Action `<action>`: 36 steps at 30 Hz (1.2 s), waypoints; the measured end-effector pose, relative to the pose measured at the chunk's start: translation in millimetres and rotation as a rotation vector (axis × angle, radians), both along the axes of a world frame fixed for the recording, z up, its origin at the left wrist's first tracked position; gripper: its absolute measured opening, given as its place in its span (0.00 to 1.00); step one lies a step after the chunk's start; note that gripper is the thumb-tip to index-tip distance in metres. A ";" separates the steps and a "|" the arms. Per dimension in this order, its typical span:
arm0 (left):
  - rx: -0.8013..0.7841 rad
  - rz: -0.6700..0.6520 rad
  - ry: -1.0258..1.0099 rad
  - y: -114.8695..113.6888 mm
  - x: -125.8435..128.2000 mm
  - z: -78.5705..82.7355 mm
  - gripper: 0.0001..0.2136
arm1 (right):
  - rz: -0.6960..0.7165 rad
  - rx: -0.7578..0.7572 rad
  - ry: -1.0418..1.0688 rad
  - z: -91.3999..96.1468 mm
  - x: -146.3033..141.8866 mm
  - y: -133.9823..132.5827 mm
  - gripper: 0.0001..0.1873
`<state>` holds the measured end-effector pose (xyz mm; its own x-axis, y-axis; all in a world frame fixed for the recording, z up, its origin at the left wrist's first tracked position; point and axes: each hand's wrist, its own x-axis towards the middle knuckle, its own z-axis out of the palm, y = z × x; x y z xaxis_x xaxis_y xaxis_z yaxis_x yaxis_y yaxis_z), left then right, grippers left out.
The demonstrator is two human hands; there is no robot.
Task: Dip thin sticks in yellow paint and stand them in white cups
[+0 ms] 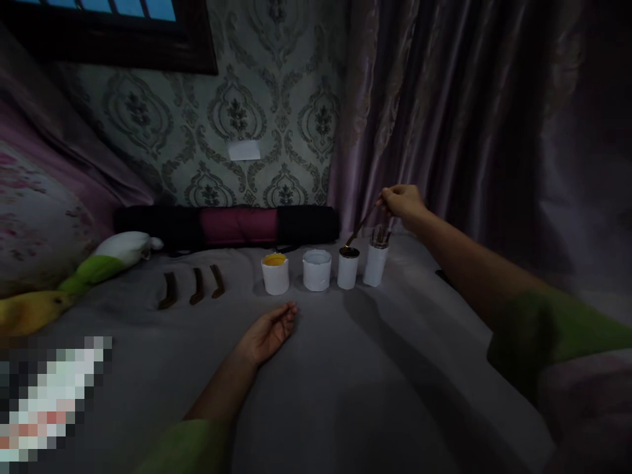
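My right hand [402, 199] is closed in a pinch on the upper end of a thin paintbrush [363, 224]. The brush slants down to the left, its tip at the mouth of a white cup [347, 271] with dark contents. Just right of that cup, several more brushes [380, 236] stand in a taller white-wrapped holder [375, 264]. My left hand [270, 334] rests on the grey sheet with its fingers loosely curled and nothing in it. Nearest to it are a white tub [275, 279] of yellow paint and a wider white tub [316, 273] whose contents look pale.
Three small brown hooked pieces [196, 287] lie in a row on the grey sheet [306, 395] at left. Behind the tubs runs a black and maroon roll [239, 225]. A plush toy [106, 257] lies far left, and a curtain [424, 112] hangs behind my right hand.
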<state>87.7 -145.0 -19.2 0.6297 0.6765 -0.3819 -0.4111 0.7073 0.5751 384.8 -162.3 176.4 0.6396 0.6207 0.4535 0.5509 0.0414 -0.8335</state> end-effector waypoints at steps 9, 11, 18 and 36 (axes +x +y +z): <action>-0.001 0.003 0.003 1.9 0.8 -1.8 0.06 | -0.075 -0.126 -0.239 -16.6 19.8 19.8 0.11; -0.001 -0.004 -0.007 2.5 0.4 -2.5 0.06 | -0.060 -0.150 -0.273 -19.7 22.0 23.4 0.11; -0.015 0.000 -0.011 1.9 0.5 -0.4 0.07 | 0.005 -0.228 -0.381 -26.8 13.3 29.9 0.12; 0.019 -0.027 -0.034 5.4 -0.2 -5.8 0.06 | 0.183 -0.383 -0.475 -54.2 -9.6 37.9 0.10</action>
<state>87.5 -139.6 -25.0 0.6605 0.6660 -0.3467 -0.4116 0.7074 0.5747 375.2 -124.4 122.2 0.2917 0.8751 0.3863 0.8765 -0.0828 -0.4742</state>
